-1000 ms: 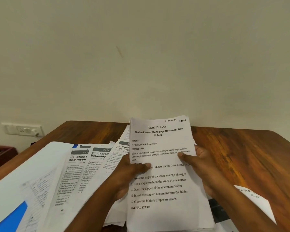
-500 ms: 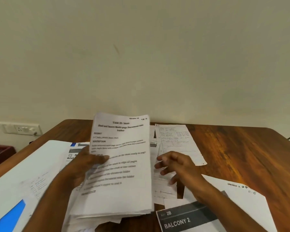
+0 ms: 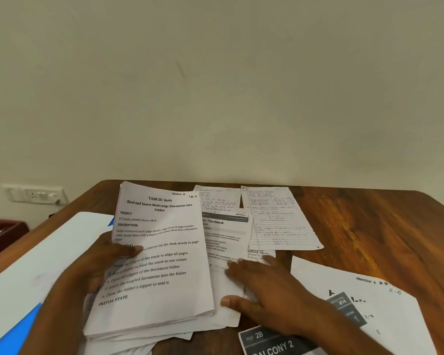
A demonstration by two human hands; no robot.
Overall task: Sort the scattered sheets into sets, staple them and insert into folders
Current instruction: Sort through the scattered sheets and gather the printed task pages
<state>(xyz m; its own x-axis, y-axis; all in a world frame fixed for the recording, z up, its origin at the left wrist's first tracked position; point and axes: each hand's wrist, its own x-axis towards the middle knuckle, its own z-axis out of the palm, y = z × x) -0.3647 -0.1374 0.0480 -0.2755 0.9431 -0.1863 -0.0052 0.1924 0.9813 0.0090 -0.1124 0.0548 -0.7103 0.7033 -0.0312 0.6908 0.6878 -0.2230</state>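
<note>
At the far left a dark red tray [image 3: 3, 233] is sitting off the table's edge, with a white wall socket [image 3: 35, 195] showing on the wall above it. A white folder with a blue corner [image 3: 36, 265] is lying across the left side of the wooden table [image 3: 369, 226].

Next to it the left hand [image 3: 98, 267] is gripping a thick stack of printed sheets [image 3: 159, 265] by its left edge: the thumb [image 3: 128, 251] is lying on the top page, which is headed "TASK ID: 3649", and the other fingers are curling out of sight beneath the pile. The stack is tilting up at its far end, while its near end is resting on a few loose pages spilling out below.

Just to the right, a printed sheet with a grey header [image 3: 226, 239] is lying flat, partly tucked under the stack. The right hand [image 3: 267, 290] is resting on it palm down, its fingers spread and fairly straight, the fingertips [image 3: 231, 265] touching the paper near the stack's right edge and the thumb pointing toward the stack's lower corner.

Behind that, two handwritten lined pages [image 3: 277, 219] are lying side by side toward the wall. Near the front right a dark card reading "BALCONY 2" [image 3: 272, 344] is peeking out under the right wrist, and a large white sheet with a small grey label [image 3: 385, 303] is covering the table's right front.
</note>
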